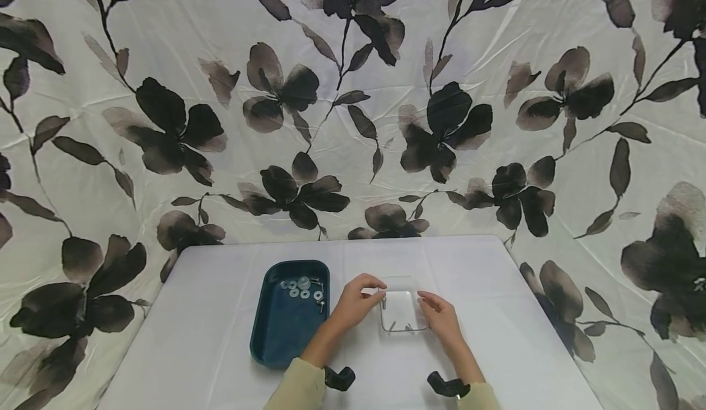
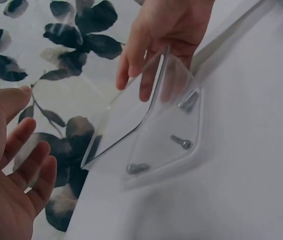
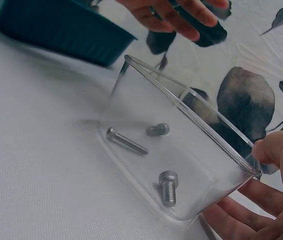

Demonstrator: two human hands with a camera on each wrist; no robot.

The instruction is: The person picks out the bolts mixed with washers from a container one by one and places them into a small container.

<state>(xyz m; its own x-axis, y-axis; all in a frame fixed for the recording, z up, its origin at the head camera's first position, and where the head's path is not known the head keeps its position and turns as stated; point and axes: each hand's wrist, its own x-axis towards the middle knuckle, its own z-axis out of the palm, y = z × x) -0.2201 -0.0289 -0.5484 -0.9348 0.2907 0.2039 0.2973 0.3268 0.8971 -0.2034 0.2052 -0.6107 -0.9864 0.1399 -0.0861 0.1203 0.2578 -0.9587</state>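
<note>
A clear plastic box (image 1: pixel 404 331) stands on the white table between my two hands. Inside it lie three metal screws: a thick socket-head one (image 3: pixel 168 187), a long thin one (image 3: pixel 126 141) and a short one (image 3: pixel 158 130). My right hand (image 1: pixel 441 318) holds the box by its right side, thumb at the rim and fingers against the outer wall. On the other side, my left hand (image 1: pixel 355 303) hovers near the rim with loosely bent fingers. The left wrist view shows a gap between that hand (image 2: pixel 6 170) and the box.
To the left of the box is a dark teal tray (image 1: pixel 284 336). Several pale washers (image 1: pixel 294 293) and a few metal screws (image 1: pixel 322 304) lie toward its far end. Behind the table hangs a flower-patterned cloth (image 1: pixel 364 122).
</note>
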